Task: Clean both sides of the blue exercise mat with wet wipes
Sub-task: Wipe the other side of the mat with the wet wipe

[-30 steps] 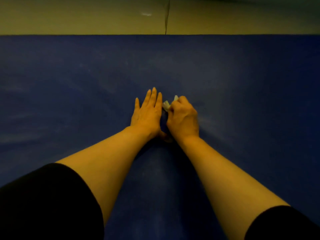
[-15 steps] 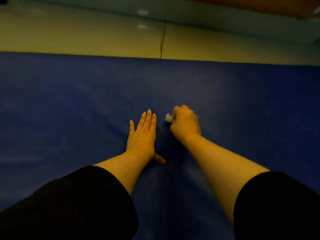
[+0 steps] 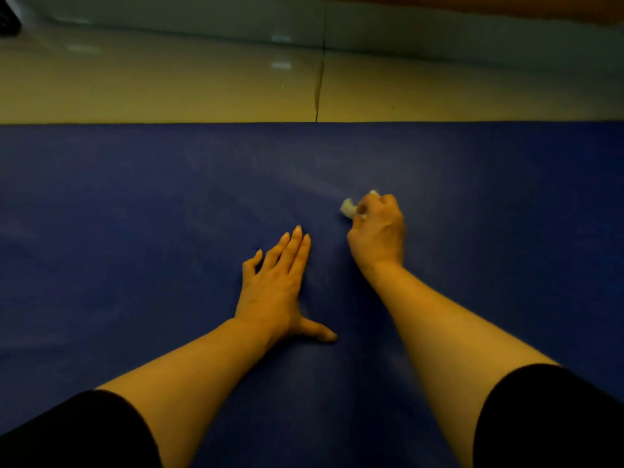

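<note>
Both hands are on the mat [image 3: 135,214]: the left hand [image 3: 273,292] lies flat, fingers straight and together, thumb splayed toward 4 o'clock; the right hand [image 3: 378,234], at its 1 o'clock and just apart, is curled round a crumpled white wipe [image 3: 347,208] that pokes out at its 10 o'clock and touches the mat. Bare blue surface runs wide to 9 and 3 o'clock. At 12 o'clock the mat's straight far edge meets the floor [image 3: 169,92], where a dark seam [image 3: 319,92] crosses the tiles. No writing is legible. Black sleeves [image 3: 77,434] sit at 6 o'clock.
</note>
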Available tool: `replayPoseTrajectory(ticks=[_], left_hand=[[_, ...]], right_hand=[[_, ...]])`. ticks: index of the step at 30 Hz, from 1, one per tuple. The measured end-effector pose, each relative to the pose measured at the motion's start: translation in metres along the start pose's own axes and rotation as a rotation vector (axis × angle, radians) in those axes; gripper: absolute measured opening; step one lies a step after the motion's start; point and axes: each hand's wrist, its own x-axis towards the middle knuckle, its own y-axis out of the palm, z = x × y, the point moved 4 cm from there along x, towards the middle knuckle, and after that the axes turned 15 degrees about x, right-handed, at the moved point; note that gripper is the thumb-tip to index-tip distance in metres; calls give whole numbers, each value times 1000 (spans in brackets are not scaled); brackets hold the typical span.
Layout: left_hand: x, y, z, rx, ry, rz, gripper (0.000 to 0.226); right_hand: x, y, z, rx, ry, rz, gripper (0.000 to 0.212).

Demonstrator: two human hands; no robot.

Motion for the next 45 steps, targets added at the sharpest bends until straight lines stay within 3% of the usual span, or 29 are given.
replayPoseTrajectory(ticks=[3,6,8,11,14,16,20,22,28,34,36,41,45], left_hand=[[2,1,2,-39,-5,-14,139],[7,-6,8,-46,-16,-168,109],[12,-12,14,-43,14,-261,88],[26,-17,32,-72,32,-392,65],[40,-24,47,-134,-52,-407,57],[49,-27,47,-186,-66,-337,60],[72,-29,42,-195,-60,-257,51],[81,-27,41,-176,-77,-204,51],[91,-38,39,-82,-175,-271,49],[100,-54,48,-56,-246,-380,30],[105,-55,52,-66,-223,-314,42],[116,-58,60,-65,-216,-108,72],[131,-62,64,-10,-152,-22,86]], right_hand=[[0,-1,-1,-30,62,-84,12],[-18,25,23,20,-152,71,13],[-16,30,26,13,-198,182,9],[13,12,11,-43,-93,118,15],[28,-3,-2,-79,88,-44,14],[20,8,7,-68,61,-61,15],[2,43,36,4,-234,114,11],[17,38,29,-38,-232,167,11],[59,0,-6,-127,76,-88,17],[37,53,39,6,-206,186,17],[54,45,31,-46,-171,177,14],[79,14,0,-104,85,-155,16],[58,56,31,34,-197,-36,26]])
